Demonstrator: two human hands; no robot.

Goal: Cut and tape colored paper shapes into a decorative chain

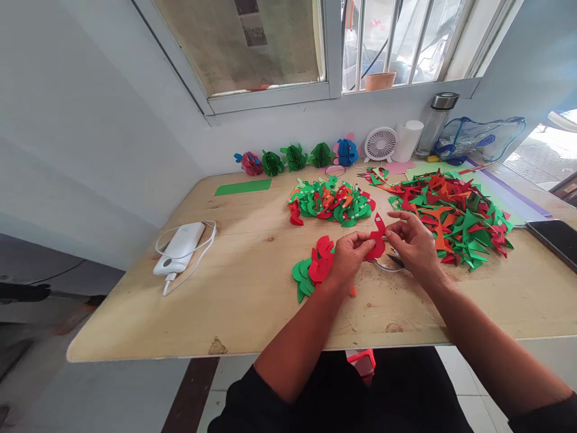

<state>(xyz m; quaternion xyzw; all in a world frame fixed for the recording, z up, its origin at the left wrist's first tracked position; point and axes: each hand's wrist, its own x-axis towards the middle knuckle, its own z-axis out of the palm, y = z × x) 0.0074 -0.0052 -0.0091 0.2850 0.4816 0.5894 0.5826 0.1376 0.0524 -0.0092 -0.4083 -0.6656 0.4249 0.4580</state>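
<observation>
Between my two hands is a red paper cutout (377,239) with a small white patch near its pointed top. My left hand (350,255) pinches its left edge. The thumb and forefinger of my right hand (412,243) close on its right side. Just under the right hand lies a pair of scissors (395,261), partly hidden by that hand. Beside my left wrist sits a small pile of red and green cutouts (306,276), partly covered by the forearm. Farther back is a larger heap of cutouts (331,201), many with white patches.
Paper scraps (455,216) are heaped at the right, near a phone (556,243). A power bank (179,248) with a white cable lies at the left. Along the wall stand several folded-paper figures (295,157), a small fan (381,144) and a glass bottle (435,126). A green strip (243,187) lies before them.
</observation>
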